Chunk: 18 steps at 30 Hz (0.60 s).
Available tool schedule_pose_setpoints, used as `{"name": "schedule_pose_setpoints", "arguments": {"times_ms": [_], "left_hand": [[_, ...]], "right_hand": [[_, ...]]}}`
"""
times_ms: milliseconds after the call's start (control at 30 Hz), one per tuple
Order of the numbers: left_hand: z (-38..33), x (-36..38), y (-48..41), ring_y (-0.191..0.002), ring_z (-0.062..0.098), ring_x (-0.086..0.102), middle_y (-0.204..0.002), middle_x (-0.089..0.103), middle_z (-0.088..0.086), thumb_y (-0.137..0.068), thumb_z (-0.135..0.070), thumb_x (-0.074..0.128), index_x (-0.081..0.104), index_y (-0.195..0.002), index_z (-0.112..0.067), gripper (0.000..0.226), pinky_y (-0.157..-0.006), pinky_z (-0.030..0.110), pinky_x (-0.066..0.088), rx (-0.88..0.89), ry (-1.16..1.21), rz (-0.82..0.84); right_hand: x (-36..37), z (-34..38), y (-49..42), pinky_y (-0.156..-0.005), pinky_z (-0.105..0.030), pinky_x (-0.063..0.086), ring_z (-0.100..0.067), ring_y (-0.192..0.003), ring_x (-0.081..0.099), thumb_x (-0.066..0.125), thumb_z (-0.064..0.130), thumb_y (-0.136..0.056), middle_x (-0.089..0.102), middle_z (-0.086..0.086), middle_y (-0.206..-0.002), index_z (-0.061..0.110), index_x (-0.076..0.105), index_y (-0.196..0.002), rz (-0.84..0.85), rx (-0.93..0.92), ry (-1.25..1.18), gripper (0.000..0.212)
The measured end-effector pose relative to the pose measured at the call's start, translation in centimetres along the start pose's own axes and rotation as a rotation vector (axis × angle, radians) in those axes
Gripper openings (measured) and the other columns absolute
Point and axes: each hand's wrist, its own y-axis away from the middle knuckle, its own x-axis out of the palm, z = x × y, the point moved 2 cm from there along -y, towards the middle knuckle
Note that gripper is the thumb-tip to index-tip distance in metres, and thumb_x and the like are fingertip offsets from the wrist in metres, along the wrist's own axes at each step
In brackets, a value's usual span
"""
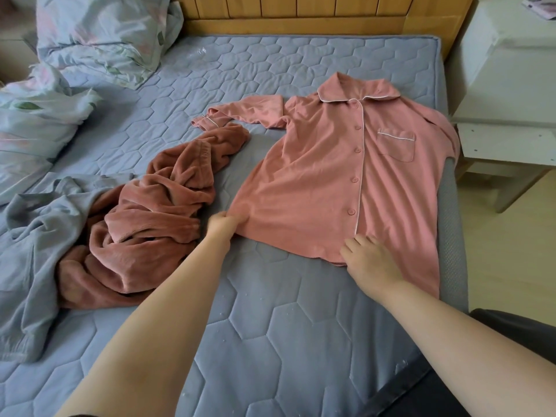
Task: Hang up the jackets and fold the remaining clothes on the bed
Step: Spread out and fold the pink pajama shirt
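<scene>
The left hand (224, 221) pinches the near left corner of the pink shirt (325, 176). The right hand (371, 261) rests on the hem (fingers spread, holding nothing). The shirt lies flat on the bed (270, 341), running away from both hands, collar far.

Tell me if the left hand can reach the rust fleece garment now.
Probably yes: the left hand pinches the hem of the pink shirt right beside the fleece garment, with nothing between; it must let go first.
</scene>
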Motion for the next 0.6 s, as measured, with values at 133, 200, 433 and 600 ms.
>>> {"name": "schedule_pose_setpoints", "arguments": {"times_ms": [133, 200, 433, 600], "left_hand": [[-1.7, -0.8, -0.5, -0.081, 0.022, 0.062, -0.096, 0.062, 0.010, -0.093, -0.005, 0.056, 0.056, -0.117, -0.009, 0.024, -0.077, 0.040, 0.054, -0.142, 0.619, 0.042], [-1.8, -1.0, -0.5, -0.083, 0.020, 0.064, -0.099, 0.065, 0.007, -0.093, -0.006, 0.057, 0.058, -0.121, -0.008, 0.028, -0.062, 0.031, 0.057, -0.193, 0.643, -0.062], [-0.8, 0.4, 2.2, -0.127, 0.036, 0.047, -0.140, 0.046, 0.020, -0.087, -0.002, 0.052, 0.041, -0.139, -0.004, 0.054, -0.092, 0.033, 0.041, 0.087, 0.004, -0.389], [2.4, 7.2, 7.5, -0.135, 0.037, 0.034, -0.143, 0.044, 0.017, -0.078, -0.028, 0.055, 0.048, -0.136, -0.009, 0.062, -0.112, 0.056, 0.026, 1.247, -0.888, 0.117]], "right_hand": [[-1.1, -1.1, -0.4, -0.050, -0.029, 0.045, -0.026, -0.056, 0.054, 0.056, 0.014, -0.061, 0.053, -0.005, -0.064, 0.010, 0.051, -0.065, -0.159, 0.027, -0.187, 0.008], [-1.1, -0.8, -0.5, -0.050, -0.030, 0.047, -0.028, -0.059, 0.058, 0.069, 0.005, -0.054, 0.058, -0.008, -0.072, 0.007, 0.055, -0.072, -0.106, 0.033, -0.204, 0.023], [0.8, 0.1, 2.3, -0.089, -0.038, 0.053, -0.031, -0.109, 0.063, 0.075, -0.013, -0.044, 0.058, -0.018, -0.128, 0.005, 0.064, -0.112, 0.130, -0.036, -0.160, 0.071], [2.2, -2.0, 4.3, -0.085, -0.040, 0.053, -0.032, -0.106, 0.062, 0.086, 0.000, -0.034, 0.062, -0.015, -0.117, 0.006, 0.065, -0.109, 0.137, 0.209, -0.133, 0.079]]}}
